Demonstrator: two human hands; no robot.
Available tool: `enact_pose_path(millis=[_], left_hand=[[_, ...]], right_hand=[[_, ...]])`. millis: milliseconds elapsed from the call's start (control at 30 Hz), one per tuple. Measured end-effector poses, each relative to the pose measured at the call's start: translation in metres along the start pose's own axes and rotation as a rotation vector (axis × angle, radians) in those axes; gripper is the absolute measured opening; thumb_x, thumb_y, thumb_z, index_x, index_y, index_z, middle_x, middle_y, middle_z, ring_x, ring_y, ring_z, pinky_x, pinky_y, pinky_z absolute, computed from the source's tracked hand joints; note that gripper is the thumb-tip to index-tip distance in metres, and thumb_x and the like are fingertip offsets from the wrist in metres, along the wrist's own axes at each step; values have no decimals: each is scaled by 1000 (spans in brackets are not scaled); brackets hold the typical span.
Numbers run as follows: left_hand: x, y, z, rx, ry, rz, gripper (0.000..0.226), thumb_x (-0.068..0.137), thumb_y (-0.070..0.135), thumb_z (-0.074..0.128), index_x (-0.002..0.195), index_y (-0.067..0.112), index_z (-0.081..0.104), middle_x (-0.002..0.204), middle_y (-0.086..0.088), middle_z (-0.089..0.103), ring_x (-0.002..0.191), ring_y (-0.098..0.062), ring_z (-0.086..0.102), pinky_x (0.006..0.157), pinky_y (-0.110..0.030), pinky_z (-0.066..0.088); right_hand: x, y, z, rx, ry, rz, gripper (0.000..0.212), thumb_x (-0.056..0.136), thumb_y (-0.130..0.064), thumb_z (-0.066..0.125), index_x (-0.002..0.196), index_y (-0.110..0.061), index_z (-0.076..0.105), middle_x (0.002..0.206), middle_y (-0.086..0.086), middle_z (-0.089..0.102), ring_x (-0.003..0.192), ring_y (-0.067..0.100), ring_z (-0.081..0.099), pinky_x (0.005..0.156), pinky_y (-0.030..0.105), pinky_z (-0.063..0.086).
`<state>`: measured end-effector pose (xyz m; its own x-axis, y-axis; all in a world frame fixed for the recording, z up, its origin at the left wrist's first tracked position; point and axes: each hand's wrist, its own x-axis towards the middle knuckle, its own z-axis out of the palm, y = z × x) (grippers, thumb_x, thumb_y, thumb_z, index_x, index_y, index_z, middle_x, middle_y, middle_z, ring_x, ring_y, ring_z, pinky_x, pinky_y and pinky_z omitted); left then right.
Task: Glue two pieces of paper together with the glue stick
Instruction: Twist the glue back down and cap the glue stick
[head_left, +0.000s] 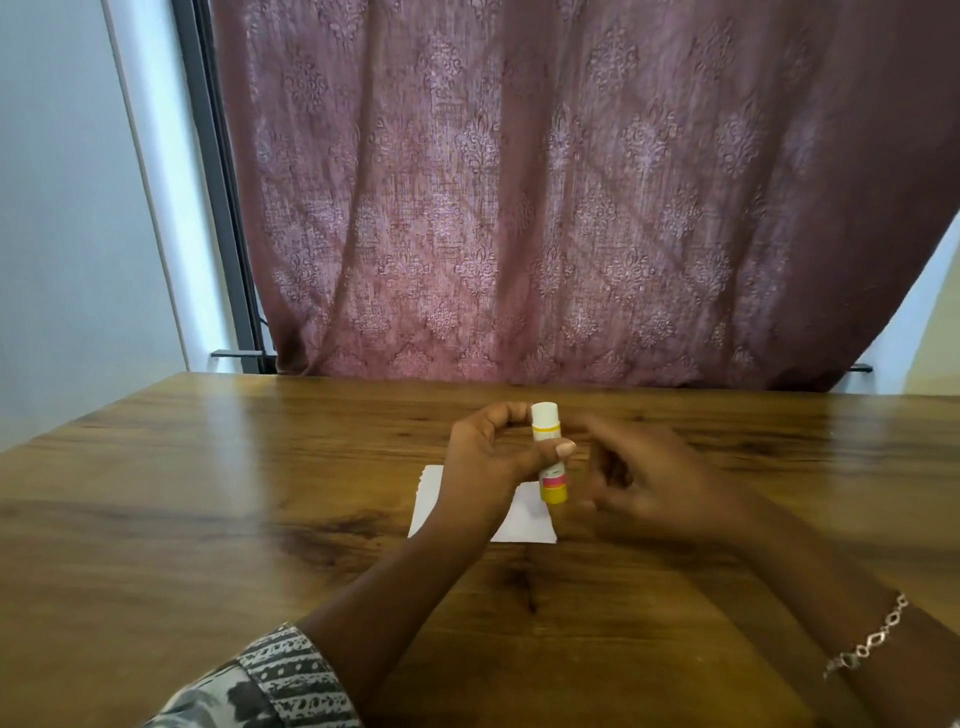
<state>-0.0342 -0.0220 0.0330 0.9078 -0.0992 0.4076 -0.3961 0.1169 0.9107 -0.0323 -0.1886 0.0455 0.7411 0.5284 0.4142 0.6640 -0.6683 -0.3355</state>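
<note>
At frame centre the left hand (485, 457) grips the glue stick (554, 486) upright above the paper (530, 522). The blurred right hand (654, 483) hangs loosely curled beside it, empty. The stick is likely light, rigid and slick: grip mid-tube.

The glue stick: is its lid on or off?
On. The white cap sits closed on top of the white-and-yellow glue stick, which the left hand holds upright; no glue tip shows.

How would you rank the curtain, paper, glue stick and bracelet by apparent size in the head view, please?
1. curtain, by far.
2. paper, though an arm hides part of it.
3. glue stick and bracelet: similar length, and the bracelet is nearer the camera, so I leave them unranked.
</note>
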Motion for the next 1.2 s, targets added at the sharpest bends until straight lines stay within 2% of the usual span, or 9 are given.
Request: enact_pose_path(millis=[100,167,300,467,567,733,900,1100,1200], left_hand=[[0,1,-1,23,-3,3,27,73,-2,68,96,9,60,108,-26,64,96,-36,63,78,-34,55],[-1,1,-1,16,-35,1,26,74,-4,66,94,11,59,102,-22,65,84,-26,64,69,-23,56],[-2,-1,0,-7,-73,-21,28,74,-5,65,88,18,60,87,-6,66,70,-8,65,61,-12,55],[-1,-4,0,30,-75,-23,27,73,-5,67,93,13,61,89,-10,65,75,-14,64,68,-20,55],[-1,-5,-1,22,-87,-8,28,73,-7,67,89,16,61,83,-4,65,65,-2,65,62,-14,54],[-1,-5,0,-5,-94,4,32,71,-11,66,86,17,61,77,-4,64,61,-3,63,59,-13,54],[-1,-4,1,-2,-110,12,33,72,-14,64,84,16,59,79,-6,63,68,-15,60,60,-16,53],[0,-6,-1,-3,-112,6,32,71,-13,65,82,17,60,79,-6,63,72,-19,59,60,-16,53],[0,-7,0,-6,-118,-11,31,71,-11,66,83,17,61,76,-4,63,70,-16,59,60,-16,52]], right_hand=[[-2,20,-23,45,42,108,44,74,-2,67,99,-36,55,69,-5,62,65,2,57,61,16,43],[-6,31,-32,46,-30,169,38,72,-4,71,90,-35,58,75,-7,64,68,0,56,63,12,41],[-10,42,-35,-21,-193,238,40,69,-10,75,101,-29,62,94,-13,60,85,1,54,75,21,46],[-9,40,-14,-193,-347,230,52,70,-2,64,110,-36,59,112,-17,56,102,2,50,84,22,45],[-7,42,-3,-292,-325,279,48,72,-4,61,110,-33,59,116,-10,61,106,11,54,91,35,47],[-6,40,0,-316,-221,295,37,76,-9,57,104,-33,61,106,-8,60,99,13,55,85,33,48],[-2,36,0,-139,39,221,26,82,-10,57,104,-22,65,91,-5,44,87,12,47,75,25,35],[-2,11,-8,620,371,118,18,65,-3,71,76,-14,61,85,9,69,83,21,67,76,28,54],[-2,1,-5,809,463,37,16,60,-10,68,73,-8,59,79,4,74,81,16,68,73,22,56]])
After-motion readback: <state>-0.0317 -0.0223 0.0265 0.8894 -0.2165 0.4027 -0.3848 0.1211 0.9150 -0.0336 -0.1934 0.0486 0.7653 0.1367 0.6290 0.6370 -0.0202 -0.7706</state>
